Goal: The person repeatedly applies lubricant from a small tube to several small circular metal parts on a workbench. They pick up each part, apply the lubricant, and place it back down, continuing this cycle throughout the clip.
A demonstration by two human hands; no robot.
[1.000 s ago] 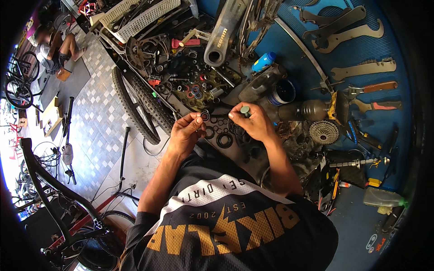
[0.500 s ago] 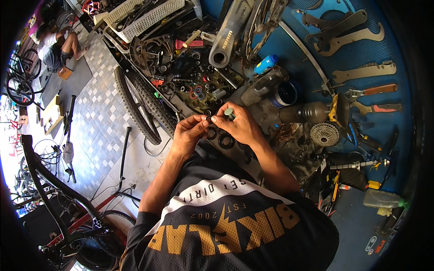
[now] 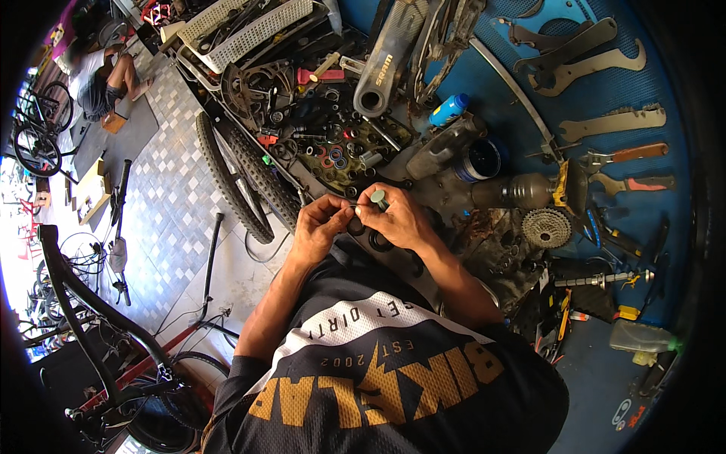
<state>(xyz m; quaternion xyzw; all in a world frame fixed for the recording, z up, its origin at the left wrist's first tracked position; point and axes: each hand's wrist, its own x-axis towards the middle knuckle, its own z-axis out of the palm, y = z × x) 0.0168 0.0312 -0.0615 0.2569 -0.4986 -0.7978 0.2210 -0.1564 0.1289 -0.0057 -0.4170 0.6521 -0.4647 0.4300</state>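
Observation:
My left hand (image 3: 321, 229) and my right hand (image 3: 399, 218) meet in front of my shirt, fingertips pinched together and almost touching. Between them is something small and thin, too small to make out. A stick-like thing with a round, pale green end (image 3: 379, 197) pokes up from the curled fingers of my right hand; the rest of it is hidden. Just below the hands lie black rings (image 3: 380, 240), partly covered by the right hand. Beyond the fingertips, small bearings and coloured rings (image 3: 330, 157) are spread on a dirty tray.
A crank arm (image 3: 376, 87), a blue bottle (image 3: 449, 110) and an open dark blue tub (image 3: 482, 159) stand beyond my right hand. To the right are a cassette (image 3: 546, 228) and wrenches (image 3: 612, 121). Tyres (image 3: 234, 181) lean at the left. Another person (image 3: 102, 79) sits at the far left.
Both hands have come slightly nearer to my body, still pinched together. The green-ended thing stays in my right hand. The surroundings have shifted a little in view.

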